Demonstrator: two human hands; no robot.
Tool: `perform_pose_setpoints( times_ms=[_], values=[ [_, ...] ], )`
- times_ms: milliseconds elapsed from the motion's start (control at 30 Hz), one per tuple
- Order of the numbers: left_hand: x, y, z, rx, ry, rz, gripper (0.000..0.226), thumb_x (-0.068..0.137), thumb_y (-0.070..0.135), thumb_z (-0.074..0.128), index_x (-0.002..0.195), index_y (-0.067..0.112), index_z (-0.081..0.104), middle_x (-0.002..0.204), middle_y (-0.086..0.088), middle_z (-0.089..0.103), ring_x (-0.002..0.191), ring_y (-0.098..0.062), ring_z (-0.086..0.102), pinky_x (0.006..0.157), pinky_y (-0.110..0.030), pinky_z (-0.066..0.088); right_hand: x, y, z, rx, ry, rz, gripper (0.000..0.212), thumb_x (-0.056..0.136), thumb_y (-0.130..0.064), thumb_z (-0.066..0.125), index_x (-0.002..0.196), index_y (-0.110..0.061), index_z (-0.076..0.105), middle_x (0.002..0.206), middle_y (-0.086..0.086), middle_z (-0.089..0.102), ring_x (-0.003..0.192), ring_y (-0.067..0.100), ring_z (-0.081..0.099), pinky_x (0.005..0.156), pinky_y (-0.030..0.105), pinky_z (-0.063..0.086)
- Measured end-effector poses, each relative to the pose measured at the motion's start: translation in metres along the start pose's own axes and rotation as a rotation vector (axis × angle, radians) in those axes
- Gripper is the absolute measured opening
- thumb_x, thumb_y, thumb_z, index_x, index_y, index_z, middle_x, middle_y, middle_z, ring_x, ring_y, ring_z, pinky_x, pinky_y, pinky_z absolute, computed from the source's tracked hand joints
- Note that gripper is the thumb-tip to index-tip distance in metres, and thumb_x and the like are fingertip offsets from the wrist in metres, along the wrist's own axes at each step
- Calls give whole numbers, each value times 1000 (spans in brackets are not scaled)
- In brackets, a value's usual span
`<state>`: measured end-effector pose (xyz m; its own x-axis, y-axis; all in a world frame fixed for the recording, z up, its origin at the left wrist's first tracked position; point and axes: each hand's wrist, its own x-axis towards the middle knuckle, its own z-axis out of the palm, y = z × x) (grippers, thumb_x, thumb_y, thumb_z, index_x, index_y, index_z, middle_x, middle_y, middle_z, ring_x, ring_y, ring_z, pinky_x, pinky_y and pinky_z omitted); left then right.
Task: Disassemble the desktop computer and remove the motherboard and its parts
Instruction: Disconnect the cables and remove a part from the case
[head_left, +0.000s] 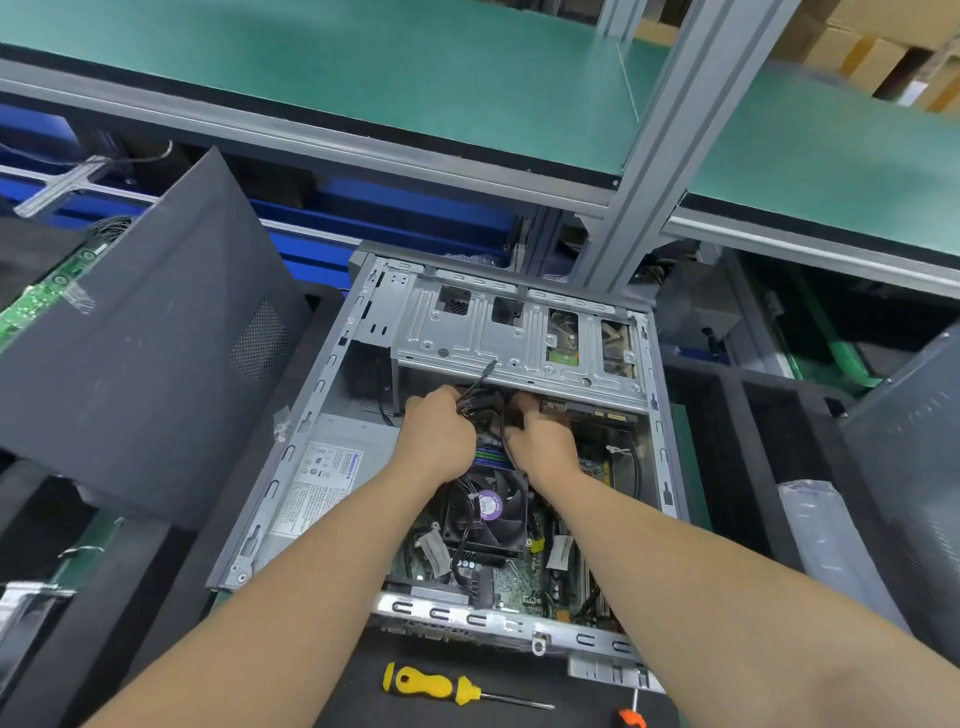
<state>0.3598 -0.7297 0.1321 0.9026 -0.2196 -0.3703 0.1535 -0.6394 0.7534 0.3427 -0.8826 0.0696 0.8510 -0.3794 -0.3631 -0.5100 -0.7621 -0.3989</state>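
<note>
Lying flat, computer case (291, 452) lengthwise away (drive cage (519, 332) farthest).

Electronics workshop: green-matted workbench shelf (363, 88), aluminium framing (670, 140), screwdriver (441, 686).

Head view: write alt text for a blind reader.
Two hands reach into an open desktop computer case; the left hand grips black cables by the drive cage, the right hand beside it. A yellow screwdriver lies before the case.
</note>
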Motion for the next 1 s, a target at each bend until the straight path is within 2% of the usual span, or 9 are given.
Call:
perform_pose_setpoints(
  times_ms=[100,267,433,567,733,800,867,933,1000],
  values=[
    [0,1,-1,3,7,3,46,96,-1,35,135,10,56,134,-21,52,99,-35,58,91,-40,51,1,1,2,-34,9,-20,43,107,-33,46,144,-11,48,123,22,67,113,35,63,73,30,36],
    [0,0,-1,11,-10,13,45,97,0,35,133,14,59,131,-22,55,110,-39,59,91,-42,52,-4,1,2,23,34,-2,44,107,-30,46,149,-18,48,123,22,67,115,36,61,75,31,40],
    [2,1,-1,15,-27,18,35,100,2,37,123,13,61,125,-24,58,118,-43,57,92,-46,53,-5,-2,2,85,70,45,36,106,-29,48,132,-7,61,115,23,69,109,37,63,71,29,35],
    [2,1,-1,34,-11,26,33,102,5,41,130,12,56,120,-16,62,107,-37,61,81,-41,51,-8,-3,-2,156,63,68,35,107,-30,46,122,-5,66,97,20,67,98,36,65,69,30,38],
    [-13,3,-7,209,-73,177,43,100,3,43,138,20,56,118,-8,66,93,-26,63,75,-34,52,-8,0,-6,413,1,196,34,100,-30,62,72,-12,57,77,5,59,74,21,51,67,30,36],
    [-18,8,-12,271,-115,228,44,102,2,43,138,21,58,114,-8,63,82,-22,61,66,-29,46,-12,0,-10,470,4,209,27,98,-29,66,78,-10,65,84,10,66,72,19,54,65,31,40],
    [-23,18,-23,302,-120,265,32,103,6,46,127,19,64,107,-9,64,74,-20,60,60,-26,43,-20,-5,-12,475,23,182,33,97,-32,67,98,0,72,100,17,71,86,26,64,72,34,49],
    [-28,29,-38,242,-142,256,22,107,15,46,112,19,67,89,-5,68,57,-10,61,46,-20,39,-31,-12,-15,541,26,189,38,101,-32,61,119,1,68,121,19,69,109,33,65,91,42,54],
    [-35,41,-54,55,-198,213,29,111,24,42,105,20,70,80,2,63,50,-7,66,56,-22,44,-45,-17,-19,622,-93,213,51,108,-36,48,150,-8,46,152,15,49,137,34,48,114,47,42]
  ],
)
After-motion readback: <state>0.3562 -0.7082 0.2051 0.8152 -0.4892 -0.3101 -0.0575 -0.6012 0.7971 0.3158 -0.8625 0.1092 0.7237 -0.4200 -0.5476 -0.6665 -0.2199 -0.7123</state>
